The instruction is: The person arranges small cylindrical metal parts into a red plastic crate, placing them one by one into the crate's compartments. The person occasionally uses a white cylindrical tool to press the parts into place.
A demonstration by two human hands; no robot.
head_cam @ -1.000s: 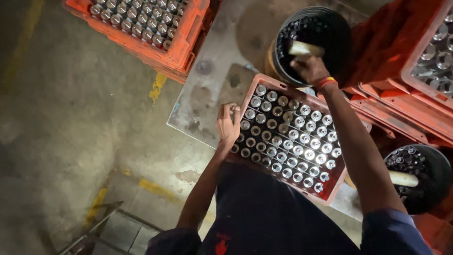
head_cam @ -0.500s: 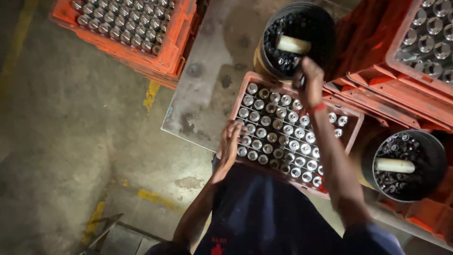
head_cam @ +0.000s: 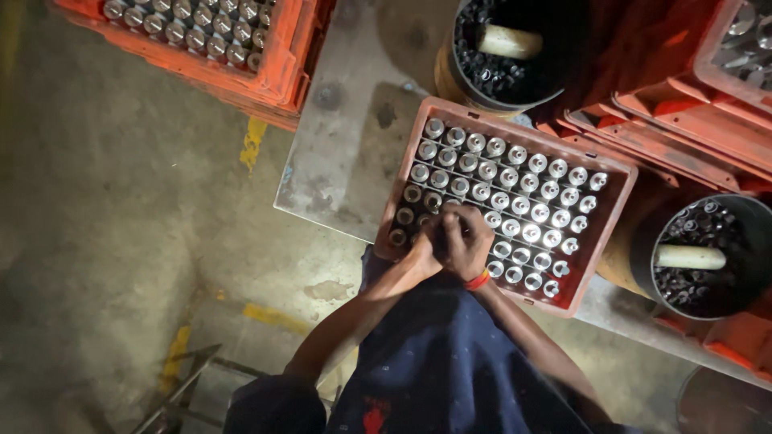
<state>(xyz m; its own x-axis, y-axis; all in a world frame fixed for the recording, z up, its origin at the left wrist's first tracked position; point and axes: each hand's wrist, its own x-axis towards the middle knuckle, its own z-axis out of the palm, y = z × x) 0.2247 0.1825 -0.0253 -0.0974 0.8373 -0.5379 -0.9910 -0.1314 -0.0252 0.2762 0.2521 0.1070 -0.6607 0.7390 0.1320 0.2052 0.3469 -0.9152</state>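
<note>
Hands are meeting over the red crate (head_cam: 618, 186) on the metal table (head_cam: 338, 173): my right hand (head_cam: 465, 239) is curling closed, my left hand (head_cam: 420, 251) pressing beside it; I cannot tell what they're gripping among the upright metal cylinders (head_cam: 515, 197).

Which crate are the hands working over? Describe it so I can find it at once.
On the grey metal table sits a red plastic crate filled with rows of shiny metal cylinders. Both hands, left hand and right hand, meet over its near corner. Unlike the other crates, it lies between two black buckets.
</note>
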